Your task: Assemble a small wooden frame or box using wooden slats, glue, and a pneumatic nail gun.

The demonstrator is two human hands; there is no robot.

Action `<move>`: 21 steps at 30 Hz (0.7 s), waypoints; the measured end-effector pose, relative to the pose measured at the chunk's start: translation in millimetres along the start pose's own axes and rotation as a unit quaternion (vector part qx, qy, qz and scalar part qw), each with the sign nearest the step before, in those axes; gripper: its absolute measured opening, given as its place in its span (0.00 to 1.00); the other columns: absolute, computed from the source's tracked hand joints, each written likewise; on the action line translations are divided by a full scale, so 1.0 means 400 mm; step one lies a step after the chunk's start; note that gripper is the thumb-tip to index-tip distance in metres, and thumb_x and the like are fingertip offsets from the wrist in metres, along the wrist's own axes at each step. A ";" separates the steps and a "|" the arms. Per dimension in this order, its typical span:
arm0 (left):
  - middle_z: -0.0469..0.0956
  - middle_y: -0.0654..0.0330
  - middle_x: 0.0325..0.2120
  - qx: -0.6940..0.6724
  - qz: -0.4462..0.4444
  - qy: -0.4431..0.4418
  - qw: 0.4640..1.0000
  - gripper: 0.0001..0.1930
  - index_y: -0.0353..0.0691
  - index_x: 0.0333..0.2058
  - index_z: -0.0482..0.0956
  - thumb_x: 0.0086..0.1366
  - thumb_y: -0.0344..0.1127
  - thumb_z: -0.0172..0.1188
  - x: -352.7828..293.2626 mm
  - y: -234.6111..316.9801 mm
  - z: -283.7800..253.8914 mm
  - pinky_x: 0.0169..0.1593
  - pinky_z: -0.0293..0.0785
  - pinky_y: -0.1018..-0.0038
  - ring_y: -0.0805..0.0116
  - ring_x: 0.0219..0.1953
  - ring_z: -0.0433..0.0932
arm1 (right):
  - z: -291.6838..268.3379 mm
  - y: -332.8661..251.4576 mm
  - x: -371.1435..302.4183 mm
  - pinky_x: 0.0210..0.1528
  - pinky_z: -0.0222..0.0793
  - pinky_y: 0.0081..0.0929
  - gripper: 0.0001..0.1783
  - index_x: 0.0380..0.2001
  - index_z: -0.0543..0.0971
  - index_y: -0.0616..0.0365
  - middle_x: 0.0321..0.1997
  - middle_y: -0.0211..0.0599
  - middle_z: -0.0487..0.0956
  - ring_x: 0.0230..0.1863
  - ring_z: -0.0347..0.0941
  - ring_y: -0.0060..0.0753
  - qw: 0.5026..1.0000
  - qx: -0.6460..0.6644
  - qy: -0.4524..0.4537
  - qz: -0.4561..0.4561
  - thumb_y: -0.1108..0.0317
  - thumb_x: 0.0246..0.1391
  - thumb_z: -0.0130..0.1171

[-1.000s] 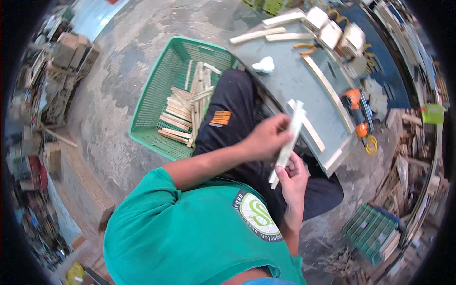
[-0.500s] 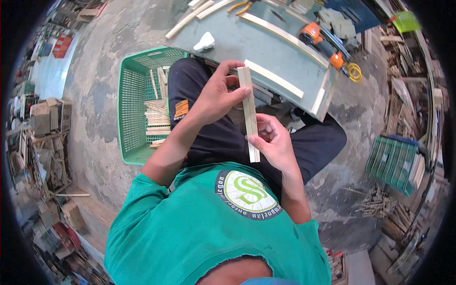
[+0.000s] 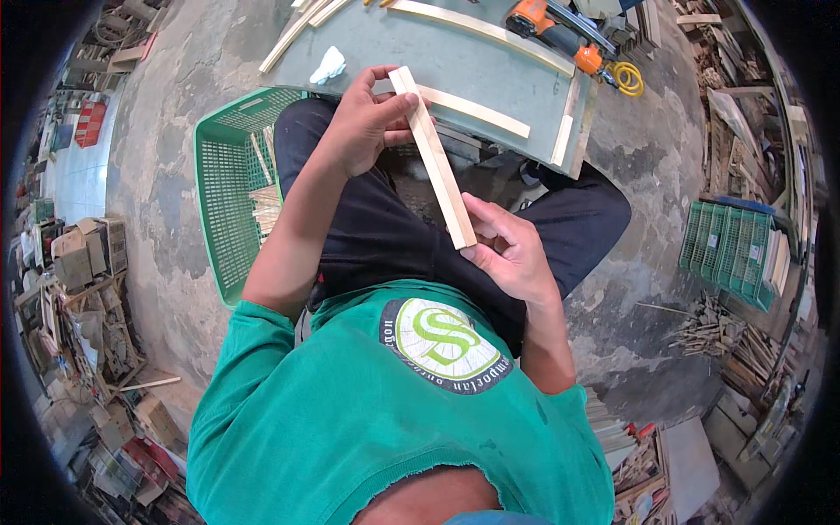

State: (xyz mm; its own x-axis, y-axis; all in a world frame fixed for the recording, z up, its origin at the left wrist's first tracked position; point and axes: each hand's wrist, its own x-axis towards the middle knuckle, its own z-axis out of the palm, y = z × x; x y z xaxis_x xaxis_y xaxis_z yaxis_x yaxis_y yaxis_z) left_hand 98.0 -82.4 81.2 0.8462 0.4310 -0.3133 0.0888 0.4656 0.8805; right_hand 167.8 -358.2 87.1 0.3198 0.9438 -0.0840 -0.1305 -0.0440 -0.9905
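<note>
Above my lap I hold a pale wooden stick slantwise, its top leaning left. A line runs along its length; whether it is two strips laid together I cannot tell. My left hand pinches its far end between thumb and fingers. At the near end, my right hand has thumb and fingers closed on it. Just beyond lies a short wooden strip along the edge of the grey worktable, partly hidden behind the held stick.
An orange nail gun with a yellow coiled hose and a long wooden strip lie on the table, with crumpled white paper at left. A green basket of wooden strips stands beside my left leg. Green crates stand right.
Both hands have moved the wooden stick left, turning it from nearly upright to a slant. My right hand now grips closer to its near end. The view has shifted slightly.
</note>
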 end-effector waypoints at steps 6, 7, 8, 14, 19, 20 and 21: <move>0.79 0.41 0.44 -0.011 -0.004 -0.023 1.000 0.33 0.35 0.63 0.50 0.68 0.32 0.61 -0.004 -0.014 -0.008 0.43 0.87 0.64 0.52 0.44 0.84 | 0.007 -0.003 0.009 0.50 0.76 0.29 0.32 0.62 0.72 0.64 0.47 0.42 0.81 0.46 0.81 0.34 0.992 -0.099 0.026 -0.077 0.68 0.54 0.69; 0.79 0.41 0.44 -0.010 -0.002 -0.020 1.000 0.33 0.35 0.63 0.50 0.68 0.32 0.61 -0.006 -0.014 -0.011 0.43 0.87 0.64 0.52 0.44 0.84 | 0.005 -0.003 0.009 0.52 0.75 0.30 0.32 0.61 0.73 0.63 0.48 0.46 0.81 0.47 0.81 0.38 0.986 -0.139 0.024 -0.085 0.73 0.52 0.67; 0.79 0.41 0.44 -0.019 -0.003 -0.018 1.000 0.33 0.35 0.63 0.50 0.68 0.32 0.61 -0.008 -0.014 -0.010 0.43 0.87 0.65 0.53 0.44 0.84 | 0.004 -0.003 0.009 0.53 0.75 0.31 0.32 0.61 0.73 0.62 0.49 0.49 0.81 0.49 0.81 0.42 0.979 -0.179 0.022 -0.094 0.78 0.49 0.65; 0.78 0.43 0.43 -0.057 -0.013 -0.039 0.997 0.31 0.39 0.62 0.51 0.68 0.32 0.60 -0.023 -0.014 -0.026 0.36 0.85 0.74 0.54 0.43 0.84 | 0.013 -0.009 0.006 0.54 0.75 0.33 0.33 0.59 0.74 0.63 0.52 0.51 0.80 0.50 0.80 0.47 0.972 -0.209 -0.003 -0.107 0.79 0.45 0.67; 0.78 0.45 0.44 -0.081 -0.041 -0.042 0.995 0.32 0.41 0.61 0.51 0.66 0.30 0.62 -0.037 -0.016 -0.045 0.38 0.87 0.68 0.52 0.43 0.84 | 0.022 0.008 0.005 0.51 0.77 0.34 0.33 0.57 0.76 0.65 0.51 0.53 0.80 0.48 0.81 0.49 0.961 -0.236 -0.010 -0.147 0.78 0.43 0.68; 0.78 0.45 0.44 -0.092 -0.049 -0.045 0.993 0.32 0.42 0.61 0.51 0.66 0.30 0.62 -0.039 -0.019 -0.048 0.38 0.87 0.68 0.52 0.43 0.84 | 0.025 0.010 0.005 0.49 0.78 0.35 0.31 0.55 0.77 0.65 0.50 0.53 0.81 0.47 0.81 0.49 0.955 -0.249 -0.003 -0.158 0.77 0.42 0.68; 0.79 0.45 0.44 -0.104 -0.058 -0.049 0.992 0.32 0.43 0.61 0.51 0.66 0.30 0.62 -0.041 -0.023 -0.052 0.38 0.87 0.68 0.51 0.43 0.84 | 0.027 0.012 0.004 0.49 0.78 0.35 0.31 0.55 0.77 0.65 0.50 0.53 0.81 0.47 0.81 0.49 0.954 -0.249 -0.010 -0.164 0.77 0.42 0.68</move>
State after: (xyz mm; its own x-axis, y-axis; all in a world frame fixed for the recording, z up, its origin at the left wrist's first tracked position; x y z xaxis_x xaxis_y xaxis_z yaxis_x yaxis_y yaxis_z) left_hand 72.4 -77.5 70.9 0.8842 0.2939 -0.3631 0.0862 0.6613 0.7451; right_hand 157.7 -353.4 83.2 0.2485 0.9394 0.2363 0.4376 0.1087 -0.8926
